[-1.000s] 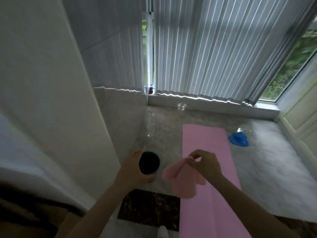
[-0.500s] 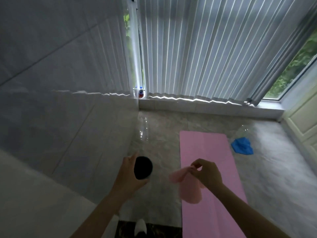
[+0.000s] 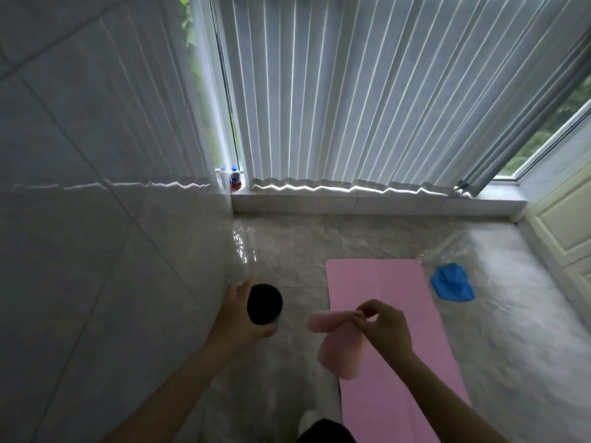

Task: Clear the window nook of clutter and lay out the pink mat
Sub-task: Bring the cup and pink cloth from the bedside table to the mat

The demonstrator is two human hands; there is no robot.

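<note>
The pink mat [image 3: 380, 289] lies flat on the marble floor, running from near the window sill toward me. My left hand [image 3: 238, 310] grips a black cylindrical container [image 3: 264, 303] over the floor to the left of the mat. My right hand [image 3: 382, 324] pinches a soft pink cloth [image 3: 335, 343] that hangs over the mat's near left part. A crumpled blue cloth [image 3: 452, 286] sits on the floor just right of the mat's far corner.
Two small bottles [image 3: 232, 178] stand on the window sill [image 3: 367, 203] in the left corner. Vertical blinds [image 3: 367, 91] cover the window. A tiled wall [image 3: 96, 219] closes the left side, a white panelled door [image 3: 563, 228] the right. Clear plastic film [image 3: 243, 247] lies by the wall.
The view has advanced into the nook and tilted up; the near wall edge has left the frame. Both hands keep their hold on the container and the pink cloth.
</note>
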